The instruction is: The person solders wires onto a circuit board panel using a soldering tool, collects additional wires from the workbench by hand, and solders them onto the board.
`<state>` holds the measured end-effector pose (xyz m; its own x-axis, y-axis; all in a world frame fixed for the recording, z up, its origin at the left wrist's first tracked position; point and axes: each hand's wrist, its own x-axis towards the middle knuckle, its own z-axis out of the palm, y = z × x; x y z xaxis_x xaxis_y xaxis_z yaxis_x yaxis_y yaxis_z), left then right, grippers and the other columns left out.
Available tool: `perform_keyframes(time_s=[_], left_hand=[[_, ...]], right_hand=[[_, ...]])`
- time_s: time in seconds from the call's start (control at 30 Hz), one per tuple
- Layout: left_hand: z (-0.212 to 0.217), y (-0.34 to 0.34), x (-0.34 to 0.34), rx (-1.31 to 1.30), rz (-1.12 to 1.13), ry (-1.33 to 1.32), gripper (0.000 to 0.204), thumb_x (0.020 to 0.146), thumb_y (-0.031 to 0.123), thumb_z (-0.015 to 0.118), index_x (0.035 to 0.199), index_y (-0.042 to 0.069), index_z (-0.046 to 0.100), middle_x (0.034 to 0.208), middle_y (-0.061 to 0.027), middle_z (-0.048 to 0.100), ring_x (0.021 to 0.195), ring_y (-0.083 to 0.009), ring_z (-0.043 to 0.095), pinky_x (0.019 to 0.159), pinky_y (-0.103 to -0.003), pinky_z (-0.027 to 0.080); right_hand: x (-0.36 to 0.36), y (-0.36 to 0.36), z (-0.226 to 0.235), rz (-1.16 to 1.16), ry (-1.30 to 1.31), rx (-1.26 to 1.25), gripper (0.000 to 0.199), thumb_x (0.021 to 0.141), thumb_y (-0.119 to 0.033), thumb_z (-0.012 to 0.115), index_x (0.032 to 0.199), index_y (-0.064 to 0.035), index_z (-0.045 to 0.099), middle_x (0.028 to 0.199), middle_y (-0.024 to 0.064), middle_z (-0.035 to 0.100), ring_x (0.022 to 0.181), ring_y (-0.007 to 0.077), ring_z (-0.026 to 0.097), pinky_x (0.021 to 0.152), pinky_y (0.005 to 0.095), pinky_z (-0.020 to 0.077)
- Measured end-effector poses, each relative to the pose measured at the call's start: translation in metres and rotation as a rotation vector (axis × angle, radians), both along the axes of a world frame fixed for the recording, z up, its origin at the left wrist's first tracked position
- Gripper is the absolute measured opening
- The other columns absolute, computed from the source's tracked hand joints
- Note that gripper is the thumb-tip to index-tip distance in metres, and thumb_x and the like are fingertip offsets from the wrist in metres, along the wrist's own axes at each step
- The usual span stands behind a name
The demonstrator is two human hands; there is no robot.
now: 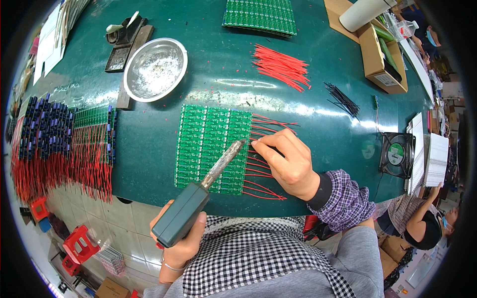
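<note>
My left hand (181, 243) is wrapped round the dark green handle of a soldering iron (218, 171). Its metal tip slants up to the right edge of a green circuit board panel (203, 144), lying flat on the table. At that edge my right hand (290, 164) pinches the end of a red wire, close to the iron's tip; the fingers mostly hide it. Several red wires (261, 186) stick out rightward from the panel's edge, above and below my right hand. Beyond it lie a pile of loose red wires (282, 67) and a smaller bunch of black wires (343, 101).
A metal bowl (155, 69) stands at the back left by a soldering iron stand (124, 42). Wired boards (64, 134) crowd the left edge. More panels (259, 17) are stacked at the back. A cardboard box (382, 59) and a small fan (396, 155) stand at right; another person sits beyond.
</note>
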<state>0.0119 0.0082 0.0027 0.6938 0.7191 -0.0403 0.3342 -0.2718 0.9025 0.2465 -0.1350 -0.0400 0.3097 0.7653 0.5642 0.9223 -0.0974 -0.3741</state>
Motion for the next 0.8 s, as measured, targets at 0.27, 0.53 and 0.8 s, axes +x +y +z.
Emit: perform_keyframes(time_s=[0.27,0.53,0.8], left_hand=[[-0.0028,-0.0006,-0.0011,0.003,0.018,-0.039,0.023,0.072,0.005,0.078,0.092,-0.005,0.072,0.080,-0.0151,0.068,0.063,-0.0222,0.065,0.057,-0.031,0.050],[-0.0018,-0.0014,-0.0027,0.004,0.013,-0.012,0.024,0.072,0.004,0.079,0.093,-0.005,0.072,0.081,-0.0140,0.069,0.064,-0.0218,0.066,0.057,-0.031,0.051],[-0.0002,-0.0002,-0.0029,-0.016,-0.023,0.000,0.024,0.071,0.003,0.078,0.094,-0.005,0.072,0.084,-0.0142,0.070,0.065,-0.0202,0.067,0.058,-0.029,0.052]], right_hand=[[-0.0004,0.0000,-0.0015,-0.002,-0.002,0.010,0.026,0.067,-0.002,0.069,0.093,0.0038,0.068,0.086,0.0086,0.063,0.076,0.0213,0.062,0.060,0.0306,0.0519],[-0.0036,-0.0014,0.0009,-0.007,-0.023,0.064,0.027,0.067,-0.002,0.069,0.093,0.0031,0.069,0.087,0.0090,0.064,0.076,0.0219,0.063,0.060,0.0309,0.0511],[-0.0064,-0.0033,-0.0010,0.010,-0.008,0.042,0.029,0.067,-0.003,0.069,0.095,0.0025,0.069,0.087,0.0085,0.064,0.075,0.0213,0.061,0.060,0.0305,0.0508]])
